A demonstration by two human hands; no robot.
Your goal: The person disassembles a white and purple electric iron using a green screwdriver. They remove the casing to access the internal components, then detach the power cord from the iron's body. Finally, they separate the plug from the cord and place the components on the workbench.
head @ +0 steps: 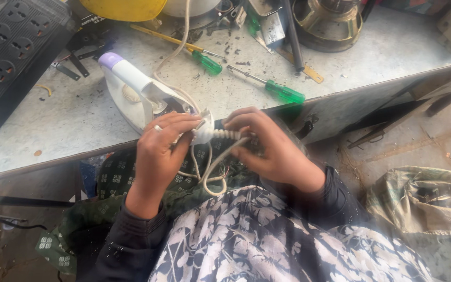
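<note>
While both hands grip it | left hand (157,151), right hand (270,146) | cord collar (212,133) between (white)

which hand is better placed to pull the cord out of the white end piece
Probably the right hand: its fingers already pinch the cord by its ribbed sleeve. The left hand grips the white end piece, so it can brace.

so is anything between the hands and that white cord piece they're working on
Nothing visible is in the way. The left hand and right hand both already grip the white cord end with its ribbed sleeve, held just off the bench edge. The iron lies behind it on the bench, and the screwdrivers lie farther back.
</note>
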